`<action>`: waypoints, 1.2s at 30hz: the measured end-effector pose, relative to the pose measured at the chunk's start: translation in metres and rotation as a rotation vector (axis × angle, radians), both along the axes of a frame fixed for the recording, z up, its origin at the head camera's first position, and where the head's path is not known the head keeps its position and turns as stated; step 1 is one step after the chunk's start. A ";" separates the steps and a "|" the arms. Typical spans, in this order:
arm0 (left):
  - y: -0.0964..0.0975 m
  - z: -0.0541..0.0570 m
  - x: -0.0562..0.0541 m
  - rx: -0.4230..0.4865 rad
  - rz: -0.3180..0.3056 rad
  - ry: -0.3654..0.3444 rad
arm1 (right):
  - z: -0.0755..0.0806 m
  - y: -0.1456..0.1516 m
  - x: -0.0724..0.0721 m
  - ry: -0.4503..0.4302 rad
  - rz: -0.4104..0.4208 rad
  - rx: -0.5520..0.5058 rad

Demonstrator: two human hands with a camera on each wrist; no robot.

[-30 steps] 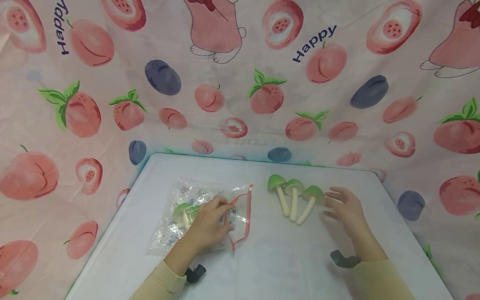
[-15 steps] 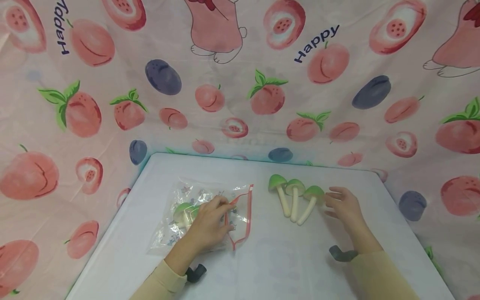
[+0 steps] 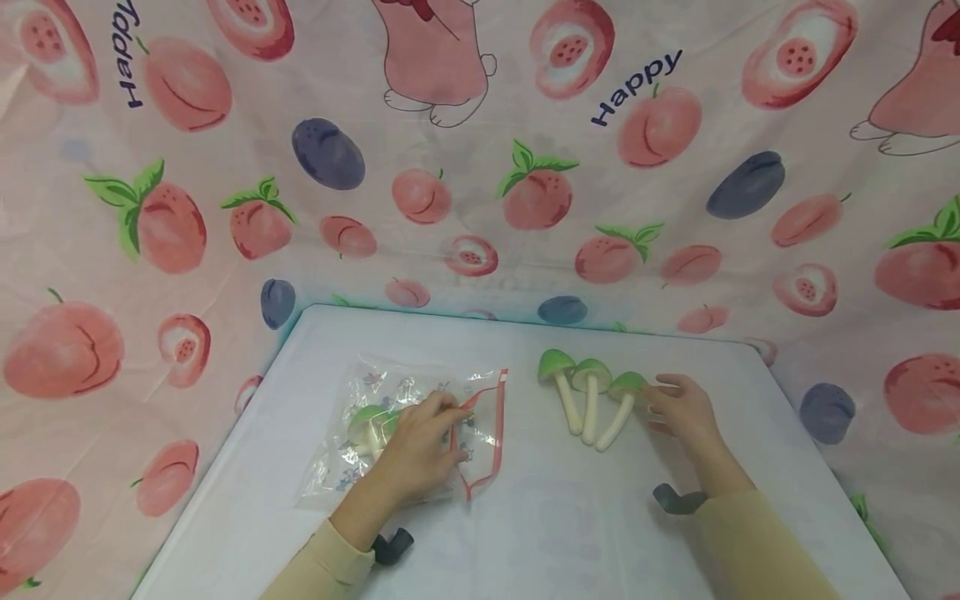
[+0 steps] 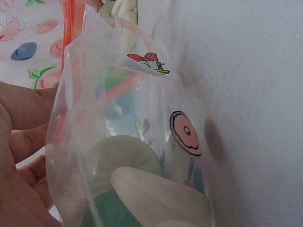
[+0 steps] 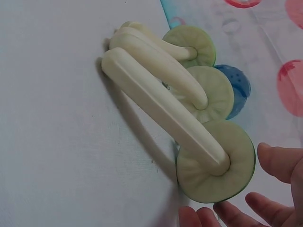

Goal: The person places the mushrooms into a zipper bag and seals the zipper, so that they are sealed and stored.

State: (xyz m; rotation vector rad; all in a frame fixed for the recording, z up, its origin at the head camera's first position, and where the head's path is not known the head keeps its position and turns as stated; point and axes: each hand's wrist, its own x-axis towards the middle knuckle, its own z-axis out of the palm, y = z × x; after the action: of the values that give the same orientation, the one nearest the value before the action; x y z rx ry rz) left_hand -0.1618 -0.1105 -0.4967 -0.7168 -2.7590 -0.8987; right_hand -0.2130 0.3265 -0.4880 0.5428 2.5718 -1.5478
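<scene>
In the head view, the right hand (image 3: 684,412) has been brought slightly inward since the earlier frame, toward three green-capped mushrooms (image 3: 592,402) laid side by side on the white table (image 3: 555,533); the left hand (image 3: 420,435) has been kept at the clear plastic bag (image 3: 499,425), in which at least one bagged mushroom (image 3: 371,427) is contained. In the left wrist view, the bag is gripped by the left hand, its red-edged mouth parted. In the right wrist view, the right hand's fingers are spread wide about the nearest cap; whether contact is made cannot be told.
</scene>
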 end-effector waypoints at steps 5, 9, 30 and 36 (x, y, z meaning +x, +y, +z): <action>0.001 0.000 0.000 0.005 0.000 0.014 | -0.002 0.001 -0.001 -0.005 0.029 -0.021; 0.001 0.001 0.001 0.005 -0.002 0.022 | -0.003 0.000 -0.001 -0.017 0.036 -0.044; 0.001 -0.002 0.001 0.009 -0.001 0.016 | -0.012 -0.001 -0.001 -0.005 0.018 -0.121; 0.002 -0.003 0.001 0.008 0.002 0.056 | -0.015 0.004 0.001 -0.005 0.002 -0.118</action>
State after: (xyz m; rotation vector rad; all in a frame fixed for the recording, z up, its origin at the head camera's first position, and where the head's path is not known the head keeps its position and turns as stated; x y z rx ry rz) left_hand -0.1603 -0.1089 -0.5002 -0.7267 -2.7051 -0.8754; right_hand -0.2122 0.3302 -0.5033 0.5305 2.4571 -1.6815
